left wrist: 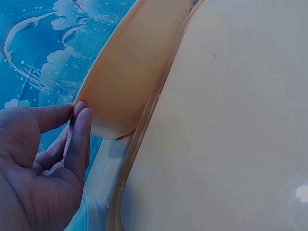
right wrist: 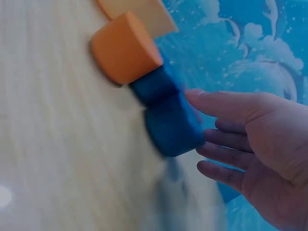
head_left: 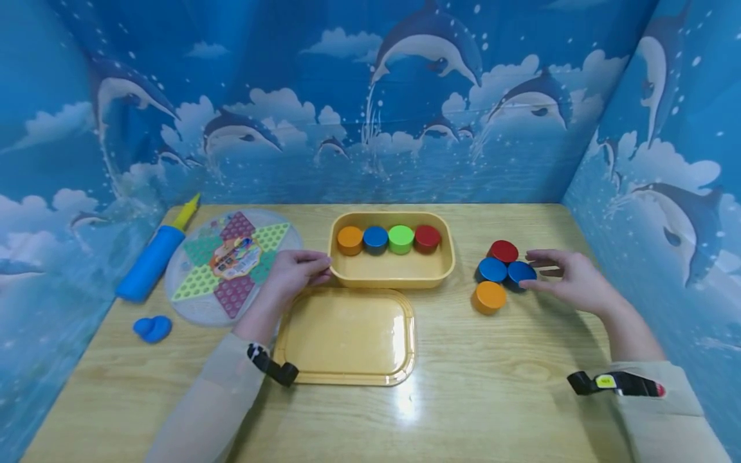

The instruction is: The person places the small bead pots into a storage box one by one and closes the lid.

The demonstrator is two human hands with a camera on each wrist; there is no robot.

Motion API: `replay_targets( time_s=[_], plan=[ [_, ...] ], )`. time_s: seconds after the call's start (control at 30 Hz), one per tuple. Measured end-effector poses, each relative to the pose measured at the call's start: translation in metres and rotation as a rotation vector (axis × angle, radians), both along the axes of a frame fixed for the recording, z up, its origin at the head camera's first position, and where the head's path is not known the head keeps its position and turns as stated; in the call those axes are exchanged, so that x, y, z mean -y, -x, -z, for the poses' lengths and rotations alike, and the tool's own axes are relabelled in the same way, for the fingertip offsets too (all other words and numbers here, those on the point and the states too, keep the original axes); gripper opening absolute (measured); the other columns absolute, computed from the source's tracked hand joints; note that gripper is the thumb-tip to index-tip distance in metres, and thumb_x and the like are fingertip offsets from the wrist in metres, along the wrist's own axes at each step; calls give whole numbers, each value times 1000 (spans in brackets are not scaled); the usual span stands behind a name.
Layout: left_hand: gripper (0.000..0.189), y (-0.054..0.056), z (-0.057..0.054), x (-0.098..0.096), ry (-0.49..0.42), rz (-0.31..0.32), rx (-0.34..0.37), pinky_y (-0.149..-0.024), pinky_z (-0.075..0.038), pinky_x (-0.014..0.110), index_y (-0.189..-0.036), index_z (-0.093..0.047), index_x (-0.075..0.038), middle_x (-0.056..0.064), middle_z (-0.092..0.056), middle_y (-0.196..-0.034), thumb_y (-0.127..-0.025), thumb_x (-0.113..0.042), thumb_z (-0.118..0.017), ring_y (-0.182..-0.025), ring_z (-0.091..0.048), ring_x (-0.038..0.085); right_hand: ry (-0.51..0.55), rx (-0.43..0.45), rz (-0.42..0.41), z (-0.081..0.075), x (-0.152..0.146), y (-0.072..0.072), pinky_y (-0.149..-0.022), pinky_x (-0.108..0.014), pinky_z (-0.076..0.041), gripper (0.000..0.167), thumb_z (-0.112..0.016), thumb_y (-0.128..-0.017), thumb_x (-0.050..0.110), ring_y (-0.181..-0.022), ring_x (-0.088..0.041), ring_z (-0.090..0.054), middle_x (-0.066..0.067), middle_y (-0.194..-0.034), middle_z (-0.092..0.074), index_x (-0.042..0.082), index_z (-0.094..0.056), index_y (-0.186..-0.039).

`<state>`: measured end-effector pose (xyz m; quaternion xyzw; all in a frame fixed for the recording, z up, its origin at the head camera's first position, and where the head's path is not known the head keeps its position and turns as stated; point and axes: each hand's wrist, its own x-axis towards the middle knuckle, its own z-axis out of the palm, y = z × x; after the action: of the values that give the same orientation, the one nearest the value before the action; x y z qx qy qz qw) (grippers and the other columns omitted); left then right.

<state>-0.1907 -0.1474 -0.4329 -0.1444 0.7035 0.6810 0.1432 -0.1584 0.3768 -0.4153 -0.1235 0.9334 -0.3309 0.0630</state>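
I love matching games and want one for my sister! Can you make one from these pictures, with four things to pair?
1. Box
2. Lid
3. Left hand
4. Right hand

A. At the loose blocks
B. Pinching the box's rim
C. Four blocks in a row inside
D. Flat in front of the box

Pairs: 1-C, 2-D, 3-B, 4-A

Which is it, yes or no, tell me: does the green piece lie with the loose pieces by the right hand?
No, the green piece stands inside the yellow tray, between a blue piece and a red piece.
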Motion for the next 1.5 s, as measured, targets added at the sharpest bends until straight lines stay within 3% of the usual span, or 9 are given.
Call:
replay_targets(
  time_s=[0.17,0.37,0.63,0.83,1.03,1.33,1.5],
  plan=[
    [31,0,1,0,-12,-5,3,-85,-66,31,-129,-67,9,21,-70,-112,-103,-5,-71,-86,-75,18,24,13,6,16,0,-1,-96,-52,-61,70,-86,-93,28,-119,-46,-65,-29,-141,-61,-9,-57,-145],
    [30,-1,1,0,-12,5,-9,-86,-65,32,-128,-68,9,22,-71,-110,-103,-6,-72,-88,-75,20,20,-2,21,23,2,0,-95,-56,-60,70,-86,-93,30,-115,-46,-67,-30,-141,-60,-8,-57,-144],
    [30,0,3,0,-7,7,-1,-86,-65,31,-128,-69,8,21,-71,-111,-103,-7,-72,-89,-75,20,35,-10,32,23,1,-4,-91,-35,-64,68,-86,-94,26,-116,-45,-67,-29,-140,-62,-8,-57,-145],
    [30,-2,2,-1,-18,1,2,-85,-66,32,-128,-68,9,21,-71,-111,-102,-6,-72,-88,-75,20,24,-14,59,14,-3,-11,-82,-5,-51,70,-84,-95,32,-115,-45,-67,-29,-141,-61,-5,-56,-148],
    [30,-2,2,-1,-25,2,6,-86,-65,31,-129,-67,9,21,-70,-112,-103,-6,-71,-88,-75,19,12,-72,62,3,-6,-15,-83,-2,-49,66,-84,-95,31,-114,-37,-65,-25,-138,-64,-2,-59,-147],
    [30,1,2,1,-32,-4,4,-86,-65,31,-129,-67,9,21,-70,-112,-103,-5,-71,-87,-75,19,-6,-84,73,-23,12,-15,-85,-1,-45,68,-85,-94,35,-115,-38,-65,-21,-139,-65,3,-60,-148],
    [31,1,1,1,-22,0,1,-85,-66,31,-130,-67,9,20,-71,-109,-103,-5,-71,-86,-75,18,20,-122,14,-35,29,-13,-89,-1,-46,64,-85,-94,28,-114,-35,-66,-19,-138,-66,3,-61,-147]
  ],
)
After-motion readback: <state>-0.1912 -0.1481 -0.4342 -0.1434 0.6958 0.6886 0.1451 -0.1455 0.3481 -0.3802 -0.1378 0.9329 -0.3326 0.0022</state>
